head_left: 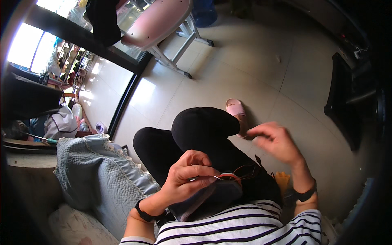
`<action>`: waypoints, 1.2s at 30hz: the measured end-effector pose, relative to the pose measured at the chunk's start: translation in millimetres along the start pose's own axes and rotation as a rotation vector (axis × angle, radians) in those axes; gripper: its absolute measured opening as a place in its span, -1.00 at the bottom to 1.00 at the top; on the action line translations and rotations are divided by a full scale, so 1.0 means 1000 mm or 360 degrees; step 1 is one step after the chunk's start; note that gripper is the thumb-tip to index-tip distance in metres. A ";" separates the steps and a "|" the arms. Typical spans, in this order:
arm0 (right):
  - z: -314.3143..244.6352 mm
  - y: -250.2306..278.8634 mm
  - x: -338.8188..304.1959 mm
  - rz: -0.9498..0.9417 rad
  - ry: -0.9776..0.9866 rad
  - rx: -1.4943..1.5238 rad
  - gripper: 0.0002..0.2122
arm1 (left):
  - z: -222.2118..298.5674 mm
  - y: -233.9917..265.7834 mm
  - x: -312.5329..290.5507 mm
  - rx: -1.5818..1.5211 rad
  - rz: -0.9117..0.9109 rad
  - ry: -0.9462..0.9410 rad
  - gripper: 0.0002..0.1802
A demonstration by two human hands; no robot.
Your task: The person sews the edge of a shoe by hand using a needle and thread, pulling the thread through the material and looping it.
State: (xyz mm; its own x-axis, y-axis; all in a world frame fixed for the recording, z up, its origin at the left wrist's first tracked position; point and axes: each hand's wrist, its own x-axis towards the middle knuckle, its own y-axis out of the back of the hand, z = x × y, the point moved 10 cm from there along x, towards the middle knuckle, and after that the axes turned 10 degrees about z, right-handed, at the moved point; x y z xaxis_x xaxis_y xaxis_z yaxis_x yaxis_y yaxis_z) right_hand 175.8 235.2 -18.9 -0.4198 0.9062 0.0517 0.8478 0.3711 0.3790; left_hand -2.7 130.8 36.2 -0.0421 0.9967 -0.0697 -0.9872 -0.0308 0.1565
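Note:
A dark, rounded, sole-like piece (228,191) lies in my lap, with an orange-red strip (228,175) along its upper edge. My left hand (192,173) is closed at that edge, thumb and forefinger pinching it where a small pale tip shows. Thin brown strands (247,173) spread from the strip toward the right over my black trousers. My right hand (275,141) is raised apart from the piece, beyond my right thigh. Its fingers are curled toward the thumb, slightly blurred, and anything between them is too small to make out.
A quilted grey-blue cover (106,167) with a ruffled edge lies at my left. Ahead stands a pink chair (159,24) on metal legs by a dark-framed glass door (126,94). A black stand (345,102) is at the right. Something yellow (282,179) sits beside my right thigh.

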 end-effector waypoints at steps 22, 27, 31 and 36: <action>-0.046 -0.116 -0.005 -0.0844 -0.0775 0.1152 -0.89 | -0.011 -0.027 -0.044 0.0814 0.0251 -0.0441 -0.66; -0.023 -0.089 -0.042 -0.1096 -0.1313 0.1615 -0.87 | -0.008 -0.028 -0.043 0.0758 0.0201 -0.0585 -0.68; -0.015 -0.083 -0.036 -0.0952 -0.0668 0.0192 -0.91 | -0.008 -0.027 -0.042 0.0690 0.0205 -0.0616 -0.70; -0.053 -0.078 -0.032 -0.0758 0.0104 0.0078 -0.89 | -0.005 -0.025 -0.046 0.0689 0.0244 -0.0740 -0.71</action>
State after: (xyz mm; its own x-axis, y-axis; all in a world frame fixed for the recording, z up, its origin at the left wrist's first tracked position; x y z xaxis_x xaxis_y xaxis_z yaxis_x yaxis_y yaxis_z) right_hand 106.3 166.5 -1.5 -0.7832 0.6191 -0.0585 0.5699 0.7522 0.3306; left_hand 23.2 84.9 30.7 -0.0106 0.9151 0.4031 -0.8199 -0.2387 0.5204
